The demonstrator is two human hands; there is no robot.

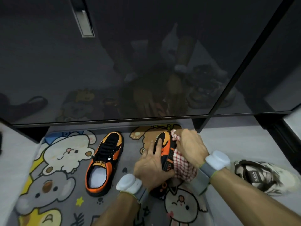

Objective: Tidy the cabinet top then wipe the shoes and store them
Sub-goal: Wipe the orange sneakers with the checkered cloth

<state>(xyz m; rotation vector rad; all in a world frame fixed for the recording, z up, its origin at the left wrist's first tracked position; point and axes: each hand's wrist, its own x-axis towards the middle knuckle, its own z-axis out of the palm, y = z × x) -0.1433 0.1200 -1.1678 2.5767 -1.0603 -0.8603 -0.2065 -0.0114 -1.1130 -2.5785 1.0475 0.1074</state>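
Observation:
Two black and orange sneakers are on a cartoon floor mat. One sneaker stands upright on the mat at the left. The other sneaker is tipped on its side, and my left hand grips it, with fingers stretched along its upper. My right hand holds a red and white checked cloth bunched against that shoe's side and sole.
A dark glossy cabinet door with a metal handle fills the view ahead, close behind the shoes. A black and white sandal lies on the pale floor at the right. Both wrists wear bands.

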